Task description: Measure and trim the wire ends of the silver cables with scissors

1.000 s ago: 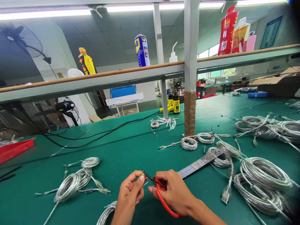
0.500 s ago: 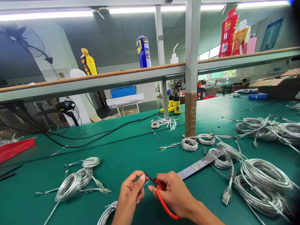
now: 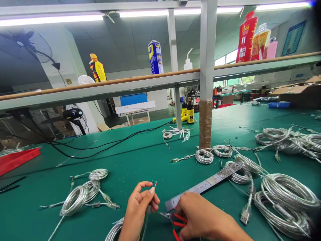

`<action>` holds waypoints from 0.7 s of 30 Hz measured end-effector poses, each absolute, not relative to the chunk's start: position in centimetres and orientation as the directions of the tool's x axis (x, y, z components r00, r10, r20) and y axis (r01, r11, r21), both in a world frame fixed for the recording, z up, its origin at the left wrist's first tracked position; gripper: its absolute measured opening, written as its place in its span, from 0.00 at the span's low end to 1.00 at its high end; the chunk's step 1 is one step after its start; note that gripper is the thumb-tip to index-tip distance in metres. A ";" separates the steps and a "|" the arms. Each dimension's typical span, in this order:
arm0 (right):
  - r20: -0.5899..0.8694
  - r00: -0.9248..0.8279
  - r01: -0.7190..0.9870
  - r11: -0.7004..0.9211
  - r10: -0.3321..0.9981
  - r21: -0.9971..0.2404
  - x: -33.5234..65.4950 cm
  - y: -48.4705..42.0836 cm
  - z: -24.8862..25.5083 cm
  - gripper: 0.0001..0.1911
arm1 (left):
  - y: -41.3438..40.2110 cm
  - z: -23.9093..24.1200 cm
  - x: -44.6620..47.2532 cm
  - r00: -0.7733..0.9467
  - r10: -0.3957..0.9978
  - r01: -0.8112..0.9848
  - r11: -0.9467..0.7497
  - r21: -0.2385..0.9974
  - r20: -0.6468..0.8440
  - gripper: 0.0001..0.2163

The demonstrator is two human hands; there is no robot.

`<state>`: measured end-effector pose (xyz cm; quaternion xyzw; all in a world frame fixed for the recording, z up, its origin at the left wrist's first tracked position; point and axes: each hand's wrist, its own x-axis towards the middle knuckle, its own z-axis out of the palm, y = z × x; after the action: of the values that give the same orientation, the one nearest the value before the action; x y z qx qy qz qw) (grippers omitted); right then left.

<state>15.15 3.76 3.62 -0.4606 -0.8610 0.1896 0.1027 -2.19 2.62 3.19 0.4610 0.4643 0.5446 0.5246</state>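
Observation:
Pinched between the thumb and fingers of my left hand (image 3: 141, 209) is the end of a clear-jacketed cable (image 3: 145, 225), its thin coloured wires (image 3: 155, 185) poking up past the fingertips. My right hand (image 3: 198, 214) grips red-handled pliers or cutters (image 3: 177, 225); their jaws point left, just below and right of the cable end, apart from it. A steel ruler (image 3: 203, 186) lies slanted on the green table behind my right hand. At the bottom edge, beside my left wrist, part of a coiled cable (image 3: 114, 231) shows.
Coiled USB cables (image 3: 288, 190) are piled at the right, with smaller coils (image 3: 77, 199) at the left. A taped post (image 3: 205, 124) rises from the table (image 3: 120, 180). Yellow heat guns (image 3: 188, 114) stand behind, near black cords (image 3: 125, 138). Bottles and a spray can (image 3: 155, 57) line the shelf.
The pliers have moved down and right, away from the wires in my left hand. The wire ends now stand up in view, and more of the ruler shows.

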 end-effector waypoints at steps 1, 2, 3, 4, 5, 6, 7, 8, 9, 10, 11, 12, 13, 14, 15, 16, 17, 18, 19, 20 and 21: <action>-0.033 -0.571 0.744 0.501 0.820 -0.442 15.3 3.6 3.7 0.11 | 2.7 3.2 -2.3 -0.013 1.000 -0.130 -0.014 0.991 0.013 0.14; -0.061 -0.583 0.733 0.492 0.810 -0.471 15.5 3.6 3.8 0.10 | 2.7 3.3 -2.4 -0.006 1.000 -0.112 -0.008 0.994 0.007 0.14; -0.080 -0.589 0.723 0.480 0.804 -0.497 15.6 3.5 3.9 0.10 | 2.7 3.3 -2.5 0.000 1.000 -0.092 0.006 0.996 -0.006 0.14; -0.094 -0.593 0.716 0.470 0.800 -0.517 15.7 3.5 4.0 0.09 | 2.8 3.4 -2.6 0.009 1.000 -0.075 0.028 0.997 -0.028 0.15; -0.104 -0.593 0.713 0.462 0.798 -0.527 15.7 3.5 4.1 0.09 | 2.8 3.5 -2.7 0.022 0.998 -0.060 0.056 0.997 -0.055 0.15; -0.106 -0.588 0.718 0.457 0.802 -0.525 15.7 3.5 4.2 0.09 | 2.8 3.7 -2.8 0.039 0.995 -0.046 0.089 0.995 -0.087 0.16; -0.105 -0.577 0.731 0.454 0.810 -0.509 15.6 3.5 4.3 0.09 | 2.9 3.8 -2.9 0.058 0.991 -0.028 0.122 0.992 -0.120 0.16; -0.100 -0.560 0.750 0.452 0.823 -0.483 15.5 3.5 4.4 0.09 | 2.9 3.9 -3.0 0.075 0.986 -0.004 0.149 0.989 -0.148 0.15; -0.089 -0.539 0.773 0.450 0.838 -0.447 15.4 3.4 4.5 0.10 | 2.9 4.1 -3.0 0.085 0.982 0.024 0.165 0.986 -0.167 0.15; -0.076 -0.517 0.796 0.447 0.852 -0.409 15.3 3.4 4.6 0.12 | 2.9 4.2 -3.1 0.089 0.981 0.057 0.169 0.984 -0.174 0.15; -0.062 -0.501 0.813 0.445 0.863 -0.375 15.2 3.4 4.7 0.14 | 2.9 4.2 -3.2 0.092 0.981 0.089 0.162 0.983 -0.170 0.15; -0.047 -0.493 0.821 0.446 0.869 -0.356 15.1 3.4 4.7 0.15 | 2.9 4.2 -3.2 0.095 0.983 0.118 0.145 0.982 -0.157 0.15; -0.029 -0.491 0.820 0.451 0.870 -0.352 15.0 3.5 4.7 0.15 | 2.9 4.2 -3.3 0.102 0.985 0.142 0.123 0.982 -0.138 0.15; -0.002 -0.493 0.813 0.460 0.870 -0.358 14.9 3.6 4.6 0.13 | 2.9 4.2 -3.3 0.111 0.987 0.159 0.102 0.982 -0.120 0.14; 0.032 -0.490 0.804 0.466 0.871 -0.369 14.7 3.7 4.5 0.11 | 2.9 4.2 -3.3 0.121 0.987 0.173 0.084 0.981 -0.106 0.14; 0.070 -0.478 0.800 0.467 0.875 -0.377 14.6 3.9 4.3 0.08 | 2.9 4.1 -3.4 0.131 0.987 0.192 0.066 0.979 -0.092 0.13; 0.110 -0.458 0.802 0.463 0.882 -0.377 14.5 4.0 4.1 0.07 | 2.9 4.1 -3.4 0.138 0.988 0.217 0.043 0.975 -0.074 0.13; 0.145 -0.437 0.808 0.458 0.888 -0.370 14.4 4.1 3.9 0.08 | 3.0 4.1 -3.4 0.144 0.988 0.251 0.016 0.968 -0.053 0.12; 0.166 -0.424 0.814 0.455 0.890 -0.362 14.3 4.3 3.7 0.10 | 3.0 4.1 -3.5 0.149 0.988 0.283 -0.012 0.959 -0.031 0.11; 0.176 -0.421 0.815 0.456 0.890 -0.357 14.1 4.3 3.5 0.10 | 3.1 4.3 -3.7 0.149 0.989 0.308 -0.031 0.951 -0.016 0.10; 0.176 -0.425 0.814 0.460 0.888 -0.355 14.0 4.4 3.3 0.10 | 3.1 4.6 -3.9 0.140 0.990 0.321 -0.034 0.946 -0.012 0.11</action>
<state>14.02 4.37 3.26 -0.5081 -0.8372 0.1085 0.1709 -3.87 3.15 4.57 0.6117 0.5359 0.3781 0.4424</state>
